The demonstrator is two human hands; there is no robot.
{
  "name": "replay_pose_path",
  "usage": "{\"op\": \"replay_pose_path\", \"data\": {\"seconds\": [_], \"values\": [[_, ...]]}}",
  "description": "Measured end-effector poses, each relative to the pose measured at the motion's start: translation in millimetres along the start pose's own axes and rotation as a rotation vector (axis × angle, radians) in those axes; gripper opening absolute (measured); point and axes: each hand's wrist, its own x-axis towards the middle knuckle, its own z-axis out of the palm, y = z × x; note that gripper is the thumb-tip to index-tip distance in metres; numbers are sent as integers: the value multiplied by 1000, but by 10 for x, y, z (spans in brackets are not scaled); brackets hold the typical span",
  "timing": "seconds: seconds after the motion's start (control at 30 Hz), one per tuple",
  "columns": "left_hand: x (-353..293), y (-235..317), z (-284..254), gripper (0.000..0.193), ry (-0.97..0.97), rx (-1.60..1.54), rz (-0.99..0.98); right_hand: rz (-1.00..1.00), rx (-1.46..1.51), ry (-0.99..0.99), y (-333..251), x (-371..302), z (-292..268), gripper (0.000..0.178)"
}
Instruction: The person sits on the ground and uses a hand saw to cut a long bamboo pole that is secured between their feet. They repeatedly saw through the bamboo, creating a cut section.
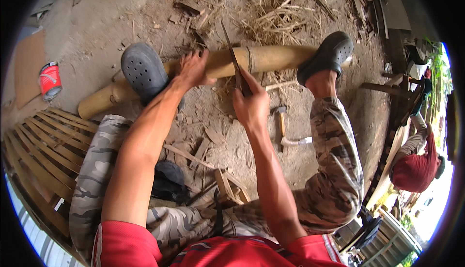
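Observation:
A thick yellow bamboo pole (283,58) lies across the ground in front of me, pinned at both sides under my grey clogs. My left hand (194,69) grips the pole just right of the left clog, fingers over its far side and thumb toward me. In my right hand (252,103) is the handle of a handsaw (229,41), the fingers closed round it. Its narrow, dark blade points away from me and crosses the pole a little left of a ringed joint. The blade shows almost edge-on, so any cut beneath it is hidden.
A hammer (282,120) and a curved light-coloured blade (298,141) lie between my legs. Wood scraps and a heap of shavings (278,20) litter the dirt floor. A red can (50,80) and a slatted bamboo piece (46,143) are at left. Another person (415,167) bends at far right.

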Motion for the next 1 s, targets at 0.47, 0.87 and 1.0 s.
{"op": "replay_pose_path", "data": {"seconds": [0.47,0.87,1.0], "values": [[126,65,-223,110,-94,-23,34,-161,40,89,202,-33,42,55],[167,-182,-446,108,-138,27,-9,-175,-42,5,195,-1125,-234,61],[291,-32,-386,102,-189,4,40,-38,154,35,93,-225,-74,57]]}}
